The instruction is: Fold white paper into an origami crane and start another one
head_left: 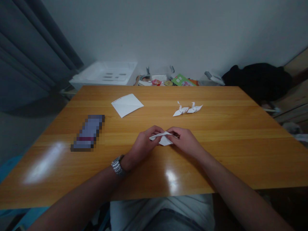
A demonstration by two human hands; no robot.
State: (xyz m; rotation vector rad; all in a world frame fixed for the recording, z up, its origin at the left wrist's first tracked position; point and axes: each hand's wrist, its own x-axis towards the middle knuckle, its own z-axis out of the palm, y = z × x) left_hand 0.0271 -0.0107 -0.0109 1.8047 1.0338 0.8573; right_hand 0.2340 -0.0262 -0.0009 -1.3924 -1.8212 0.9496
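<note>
Between my two hands is a partly folded piece of white paper (pixel 165 140), held just above the table. My left hand (pixel 147 140), with a metal watch on its wrist, pinches the paper's left side. At the paper's right side, my right hand (pixel 184 138) grips it between thumb and fingers. Some fingertips are hidden behind the paper. Farther back to the right stand two folded paper cranes (pixel 194 108), close together. A loose white sheet (pixel 127 105) with punched holes along one edge lies beyond my left hand.
A blurred-out phone (pixel 89 132) rests on the left of the wooden table (pixel 231 134). Past the far edge are a white plastic bin (pixel 113 69), a green booklet (pixel 183 80) and small clutter by the wall. Dark cloth (pixel 260 80) is heaped at the back right.
</note>
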